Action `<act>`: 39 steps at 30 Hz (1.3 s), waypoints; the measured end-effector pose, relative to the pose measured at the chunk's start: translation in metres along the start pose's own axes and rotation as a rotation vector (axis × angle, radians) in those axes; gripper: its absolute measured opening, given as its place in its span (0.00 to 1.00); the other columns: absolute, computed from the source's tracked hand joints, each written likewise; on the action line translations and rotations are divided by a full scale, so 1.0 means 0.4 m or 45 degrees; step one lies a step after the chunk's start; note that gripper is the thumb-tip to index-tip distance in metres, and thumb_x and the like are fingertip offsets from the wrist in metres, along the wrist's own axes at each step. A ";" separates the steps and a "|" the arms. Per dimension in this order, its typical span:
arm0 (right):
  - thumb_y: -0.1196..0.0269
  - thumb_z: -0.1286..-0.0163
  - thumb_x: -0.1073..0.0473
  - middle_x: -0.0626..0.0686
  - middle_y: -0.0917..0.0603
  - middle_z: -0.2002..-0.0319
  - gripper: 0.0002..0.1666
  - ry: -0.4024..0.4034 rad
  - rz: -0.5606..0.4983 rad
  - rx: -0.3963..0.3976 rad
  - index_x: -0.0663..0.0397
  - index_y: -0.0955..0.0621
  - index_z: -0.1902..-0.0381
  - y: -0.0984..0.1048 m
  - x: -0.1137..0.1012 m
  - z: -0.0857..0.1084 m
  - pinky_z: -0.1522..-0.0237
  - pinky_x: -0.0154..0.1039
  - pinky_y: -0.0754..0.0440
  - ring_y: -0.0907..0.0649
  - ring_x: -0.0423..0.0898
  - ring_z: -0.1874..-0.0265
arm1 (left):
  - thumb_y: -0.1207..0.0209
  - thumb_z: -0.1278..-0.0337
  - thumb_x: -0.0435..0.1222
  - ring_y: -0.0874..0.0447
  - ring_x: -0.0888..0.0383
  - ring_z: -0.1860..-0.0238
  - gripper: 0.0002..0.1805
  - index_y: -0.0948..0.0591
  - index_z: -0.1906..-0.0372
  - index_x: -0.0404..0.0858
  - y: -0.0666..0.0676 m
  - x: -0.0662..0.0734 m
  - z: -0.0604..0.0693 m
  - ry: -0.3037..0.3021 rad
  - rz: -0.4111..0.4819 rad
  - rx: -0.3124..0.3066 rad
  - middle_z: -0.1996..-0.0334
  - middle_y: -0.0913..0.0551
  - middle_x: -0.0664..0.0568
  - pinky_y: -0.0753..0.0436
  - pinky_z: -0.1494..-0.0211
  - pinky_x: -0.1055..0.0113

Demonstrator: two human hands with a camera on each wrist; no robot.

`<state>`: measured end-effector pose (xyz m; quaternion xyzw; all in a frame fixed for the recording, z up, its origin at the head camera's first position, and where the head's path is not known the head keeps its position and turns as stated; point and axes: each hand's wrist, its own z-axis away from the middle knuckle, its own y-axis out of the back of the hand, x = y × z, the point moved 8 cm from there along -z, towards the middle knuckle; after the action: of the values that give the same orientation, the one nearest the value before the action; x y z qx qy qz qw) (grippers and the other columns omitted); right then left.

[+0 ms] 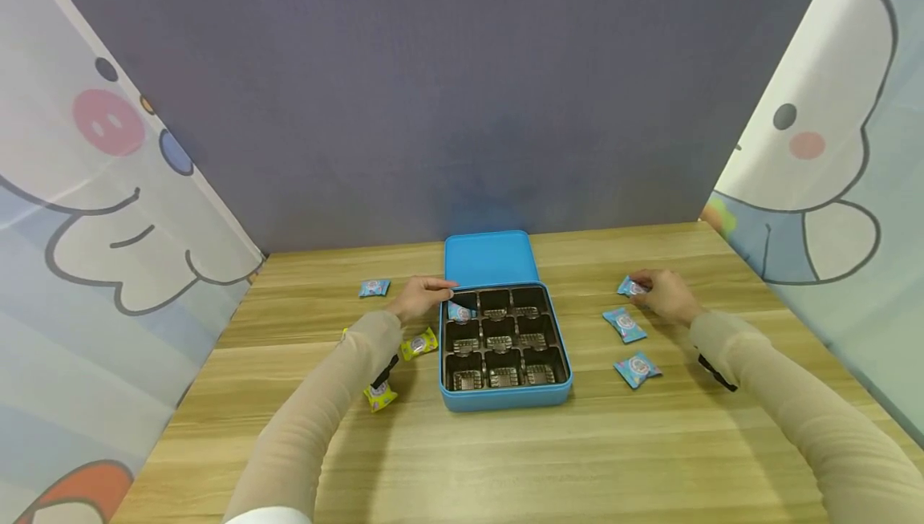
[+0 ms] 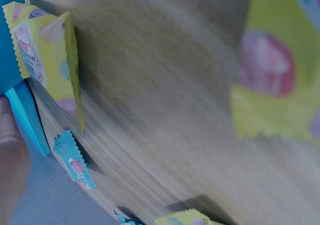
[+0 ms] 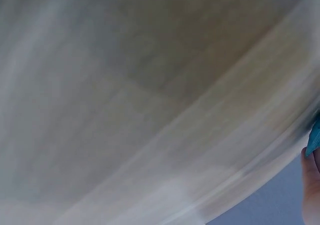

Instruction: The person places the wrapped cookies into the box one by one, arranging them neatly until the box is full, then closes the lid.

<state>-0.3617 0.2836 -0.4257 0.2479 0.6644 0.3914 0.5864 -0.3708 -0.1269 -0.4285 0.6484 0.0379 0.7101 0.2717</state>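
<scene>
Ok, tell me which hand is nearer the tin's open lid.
Left. The left hand is at the back left of the tin, beside the lid; the right hand is well to the right, at a blue packet.

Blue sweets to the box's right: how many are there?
3: first sweet in the right hand, second sweet below, third sweet lowest in the head view. The hand could hide others.

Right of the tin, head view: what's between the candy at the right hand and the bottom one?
One blue wrapped candy, on the wooden table; head view.
</scene>
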 end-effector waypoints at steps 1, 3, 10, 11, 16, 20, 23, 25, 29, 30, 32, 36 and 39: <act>0.38 0.39 0.63 0.73 0.28 0.46 0.30 0.004 0.000 0.005 0.76 0.32 0.43 0.002 -0.003 -0.001 0.45 0.59 0.28 0.28 0.68 0.46 | 0.45 0.39 0.37 0.29 0.49 0.40 0.16 0.21 0.46 0.41 0.001 -0.001 -0.001 0.002 0.002 0.000 0.39 0.28 0.48 0.27 0.40 0.55; 0.38 0.39 0.62 0.73 0.28 0.46 0.30 0.008 0.008 0.017 0.76 0.32 0.43 0.007 -0.009 -0.005 0.45 0.58 0.28 0.27 0.68 0.46 | 0.45 0.39 0.36 0.28 0.49 0.41 0.16 0.21 0.46 0.40 0.003 0.000 -0.002 -0.006 0.006 0.003 0.40 0.28 0.47 0.26 0.40 0.56; 0.38 0.39 0.61 0.73 0.29 0.44 0.32 -0.021 -0.021 0.037 0.75 0.33 0.41 0.025 -0.019 -0.019 0.44 0.58 0.29 0.28 0.67 0.45 | 0.45 0.39 0.36 0.28 0.48 0.42 0.16 0.21 0.47 0.40 0.013 0.003 0.002 -0.027 -0.016 0.026 0.41 0.26 0.46 0.26 0.40 0.55; 0.38 0.39 0.61 0.73 0.29 0.44 0.33 -0.021 -0.025 0.041 0.74 0.33 0.41 0.026 -0.021 -0.020 0.44 0.58 0.29 0.28 0.67 0.45 | 0.45 0.39 0.36 0.28 0.48 0.41 0.16 0.21 0.47 0.39 0.013 0.003 0.004 -0.031 -0.020 0.026 0.41 0.26 0.46 0.26 0.40 0.55; 0.37 0.39 0.60 0.71 0.27 0.45 0.31 0.015 -0.039 0.069 0.72 0.31 0.41 0.026 -0.037 -0.026 0.45 0.57 0.28 0.27 0.66 0.46 | 0.45 0.40 0.35 0.27 0.48 0.42 0.16 0.20 0.47 0.38 0.015 -0.005 0.011 -0.034 -0.024 0.038 0.42 0.26 0.45 0.26 0.41 0.55; 0.37 0.39 0.62 0.71 0.26 0.46 0.30 0.043 -0.042 0.088 0.72 0.31 0.42 0.028 -0.052 -0.026 0.46 0.56 0.26 0.26 0.66 0.47 | 0.44 0.40 0.37 0.27 0.49 0.42 0.16 0.20 0.48 0.41 0.008 -0.013 0.013 -0.013 -0.032 0.030 0.41 0.26 0.47 0.26 0.40 0.55; 0.39 0.38 0.63 0.71 0.27 0.45 0.29 0.044 -0.063 0.081 0.71 0.31 0.41 0.027 -0.061 -0.027 0.46 0.56 0.26 0.26 0.65 0.46 | 0.45 0.39 0.37 0.28 0.48 0.42 0.16 0.20 0.47 0.41 0.003 -0.011 0.012 -0.017 -0.033 0.026 0.41 0.26 0.47 0.27 0.40 0.54; 0.39 0.37 0.64 0.71 0.27 0.44 0.29 0.047 -0.088 0.070 0.71 0.31 0.41 0.028 -0.069 -0.029 0.46 0.56 0.26 0.27 0.65 0.45 | 0.45 0.39 0.37 0.28 0.48 0.42 0.16 0.20 0.47 0.41 0.001 -0.006 0.011 -0.024 -0.031 0.027 0.41 0.26 0.46 0.27 0.40 0.54; 0.40 0.37 0.66 0.70 0.28 0.43 0.28 0.056 -0.119 0.067 0.70 0.32 0.40 0.035 -0.087 -0.032 0.45 0.56 0.27 0.27 0.64 0.44 | 0.45 0.39 0.36 0.28 0.48 0.42 0.17 0.21 0.46 0.39 -0.002 0.004 0.006 -0.031 -0.023 0.010 0.40 0.27 0.46 0.26 0.41 0.54; 0.40 0.37 0.66 0.70 0.28 0.43 0.28 0.061 -0.125 0.067 0.70 0.32 0.40 0.038 -0.092 -0.034 0.45 0.56 0.27 0.28 0.65 0.44 | 0.45 0.39 0.36 0.28 0.48 0.42 0.17 0.21 0.46 0.39 -0.002 0.006 0.004 -0.032 -0.027 0.005 0.40 0.27 0.46 0.26 0.41 0.55; 0.40 0.37 0.66 0.70 0.28 0.43 0.28 0.062 -0.139 0.059 0.70 0.32 0.40 0.038 -0.103 -0.035 0.45 0.56 0.27 0.28 0.64 0.43 | 0.46 0.38 0.36 0.28 0.48 0.41 0.17 0.22 0.45 0.39 -0.003 0.005 0.004 -0.038 -0.026 -0.003 0.39 0.28 0.46 0.26 0.41 0.55; 0.40 0.38 0.66 0.70 0.29 0.42 0.29 0.080 -0.157 0.052 0.70 0.32 0.40 0.043 -0.128 -0.042 0.45 0.55 0.27 0.28 0.64 0.43 | 0.46 0.38 0.36 0.29 0.47 0.41 0.17 0.22 0.45 0.39 -0.003 0.004 0.001 -0.057 -0.024 -0.011 0.39 0.29 0.45 0.26 0.41 0.55; 0.39 0.38 0.65 0.69 0.29 0.42 0.29 0.102 -0.158 0.056 0.70 0.32 0.40 0.047 -0.145 -0.048 0.45 0.54 0.26 0.28 0.63 0.43 | 0.46 0.38 0.36 0.29 0.48 0.40 0.17 0.22 0.46 0.39 -0.002 0.002 -0.001 -0.050 -0.016 -0.011 0.38 0.29 0.45 0.26 0.40 0.55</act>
<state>-0.3718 0.2440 -0.3764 0.2033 0.7099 0.3493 0.5768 -0.3707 -0.1257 -0.4282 0.6609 0.0337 0.6956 0.2797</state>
